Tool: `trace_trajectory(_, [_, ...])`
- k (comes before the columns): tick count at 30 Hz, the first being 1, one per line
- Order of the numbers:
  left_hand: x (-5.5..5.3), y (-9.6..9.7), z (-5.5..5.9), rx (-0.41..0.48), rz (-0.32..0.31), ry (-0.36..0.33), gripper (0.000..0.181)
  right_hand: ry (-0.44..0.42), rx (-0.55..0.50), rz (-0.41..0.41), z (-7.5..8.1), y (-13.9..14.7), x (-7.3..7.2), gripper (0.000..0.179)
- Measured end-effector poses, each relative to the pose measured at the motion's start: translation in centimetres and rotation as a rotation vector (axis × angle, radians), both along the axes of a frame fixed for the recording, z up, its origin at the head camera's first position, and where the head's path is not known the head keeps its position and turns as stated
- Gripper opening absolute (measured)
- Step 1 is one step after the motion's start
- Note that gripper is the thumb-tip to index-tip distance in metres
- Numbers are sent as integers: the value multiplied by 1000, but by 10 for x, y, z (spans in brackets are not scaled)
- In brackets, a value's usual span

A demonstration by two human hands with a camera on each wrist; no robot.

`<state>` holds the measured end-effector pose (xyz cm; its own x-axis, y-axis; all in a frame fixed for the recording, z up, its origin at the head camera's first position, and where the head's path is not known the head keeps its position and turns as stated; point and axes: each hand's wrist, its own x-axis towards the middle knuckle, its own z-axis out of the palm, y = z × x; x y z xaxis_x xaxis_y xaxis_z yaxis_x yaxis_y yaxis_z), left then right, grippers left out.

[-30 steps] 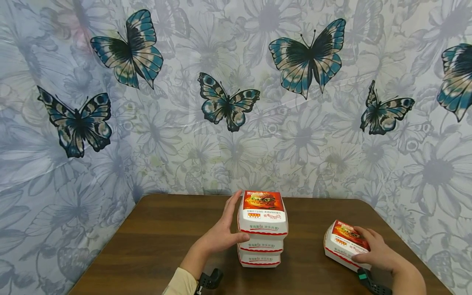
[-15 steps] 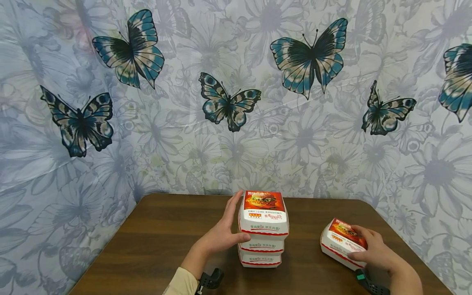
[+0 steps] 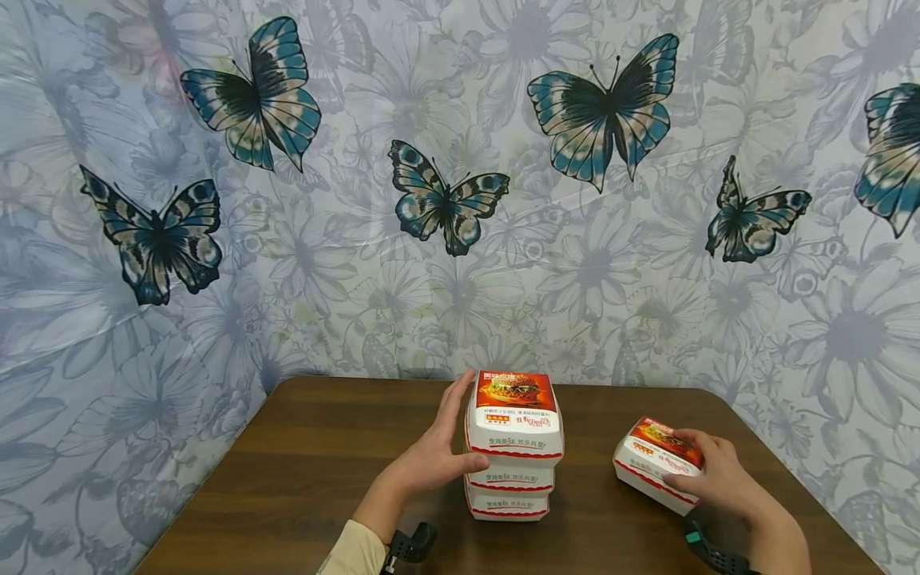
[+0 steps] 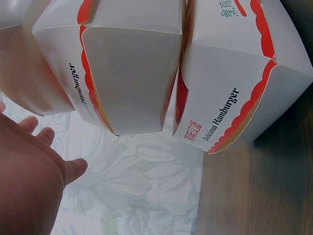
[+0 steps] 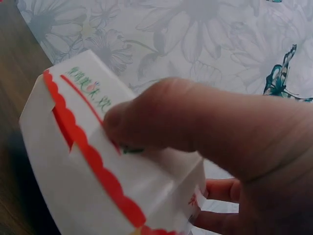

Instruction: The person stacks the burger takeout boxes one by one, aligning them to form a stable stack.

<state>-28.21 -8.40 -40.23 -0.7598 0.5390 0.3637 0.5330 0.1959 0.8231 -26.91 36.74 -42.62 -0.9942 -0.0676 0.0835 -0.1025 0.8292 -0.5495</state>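
Three white hamburger boxes with red wavy edges stand in a stack, the top box [image 3: 513,435] showing a burger picture on its lid. My left hand [image 3: 426,457] is at the left side of the stack, fingers straight and thumb by the top box's front corner; whether it touches is unclear. In the left wrist view, the hand [image 4: 29,171] is beside the stacked boxes [image 4: 132,73]. My right hand [image 3: 726,475] grips a fourth, angled hamburger box [image 3: 650,471], thumb on its front face in the right wrist view. Whether this box is off the table cannot be told.
The brown wooden table [image 3: 345,431] has rounded far corners. Behind it hangs a pale floral cloth [image 3: 323,319] with blue butterflies. Dark straps [image 3: 411,545] are on both wrists. Table surface shows between the stack and the right box.
My right hand has moved the held hamburger box left and slightly away from me, toward the stack. The left hand and the stack have stayed in place.
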Motion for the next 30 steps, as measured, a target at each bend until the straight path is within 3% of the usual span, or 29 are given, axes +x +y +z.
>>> trace_trajectory(16, [-3,0,-3,-1,-3,1,112,175,-77,-4,15,-29,0,77])
trace_trajectory(25, [-4,1,-4,4,-12,1,112,372,-106,-36,30,-43,2,71])
trace_trajectory(30, [-4,1,-4,2,-9,1,111,429,-131,-45,40,-50,3,71])
